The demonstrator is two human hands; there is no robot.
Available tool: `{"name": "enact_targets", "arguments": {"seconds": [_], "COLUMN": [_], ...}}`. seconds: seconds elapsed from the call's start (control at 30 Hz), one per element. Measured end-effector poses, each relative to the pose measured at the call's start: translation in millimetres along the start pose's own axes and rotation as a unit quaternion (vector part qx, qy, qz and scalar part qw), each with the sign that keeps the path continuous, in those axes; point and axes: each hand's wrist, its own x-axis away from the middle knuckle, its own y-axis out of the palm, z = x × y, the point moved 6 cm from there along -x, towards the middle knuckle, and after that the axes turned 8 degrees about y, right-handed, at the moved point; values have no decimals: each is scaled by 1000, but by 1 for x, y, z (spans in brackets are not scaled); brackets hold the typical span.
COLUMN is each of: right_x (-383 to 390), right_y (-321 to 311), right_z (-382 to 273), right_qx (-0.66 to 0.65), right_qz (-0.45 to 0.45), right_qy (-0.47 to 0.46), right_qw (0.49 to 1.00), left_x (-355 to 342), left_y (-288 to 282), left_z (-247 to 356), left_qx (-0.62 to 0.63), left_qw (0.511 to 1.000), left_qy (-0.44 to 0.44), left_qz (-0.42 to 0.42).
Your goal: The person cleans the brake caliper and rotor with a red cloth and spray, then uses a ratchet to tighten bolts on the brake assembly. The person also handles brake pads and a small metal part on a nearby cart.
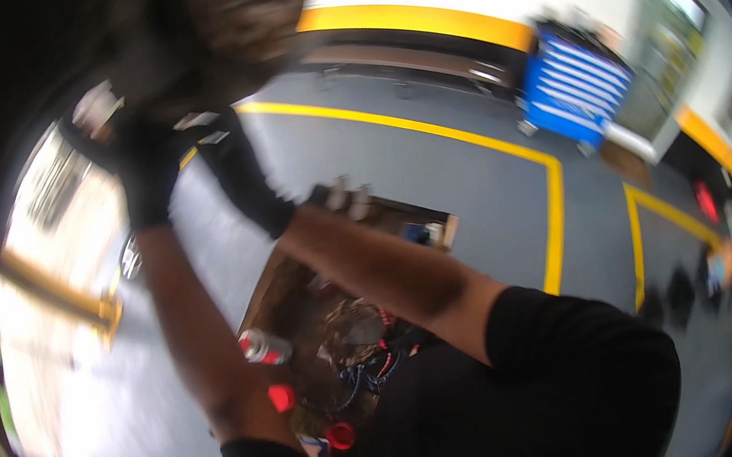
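Both my arms reach up toward the upper left, and motion blurs the picture. My left hand [146, 164], in a dark glove, is raised beside a pale, smeared object [98, 106] that I cannot identify. My right hand [235, 167], also gloved in black, is lifted close to the left one. Just above both hands hangs a large dark mechanical part [245, 24] with a rough brownish face. Whether either hand touches it cannot be made out. The fingers of both hands blend into the dark shapes around them.
Below my arms is a brown worktable [291, 283] bearing a red-and-white can [264, 347], red caps [340, 435] and tangled wires [375, 373]. A blue tool cabinet [575, 84] on wheels stands by the far wall. Yellow lines [427, 127] mark the grey floor; a yellow post [63, 288] is left.
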Motion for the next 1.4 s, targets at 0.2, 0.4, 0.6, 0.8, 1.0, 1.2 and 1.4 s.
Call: {"name": "enact_targets", "arguments": {"seconds": [0.2, 0.4, 0.6, 0.8, 1.0, 1.2, 1.4], "right_x": [90, 211, 208, 239, 241, 168, 118], "right_y": [-42, -189, -345, -532, -700, -807, -945], "right_z": [-69, -97, -192, -174, -168, -198, -167], "right_qx": [23, -111, -16, -68, -39, 205, 117], "right_qz": [-97, -316, -197, 56, 30, -170, -52], "right_qy": [169, 443, 491, 549, 605, 505, 412], "right_qw": [980, 832, 849, 831, 795, 821, 902], "left_x": [7, 2, 8, 4, 78, 205, 158], "left_y": [-67, -13, -24, 84, 475, 817, 1011], "left_z": [-64, -17, -15, 46, 101, 141, 141], "left_qx": [-110, -483, -220, -106, -94, 259, 535], "left_qw": [990, 872, 968, 979, 988, 826, 667], "left_qy": [5, 80, -99, -29, -121, -328, -490], "left_qz": [89, 16, 66, 173, 10, -377, -171]}}
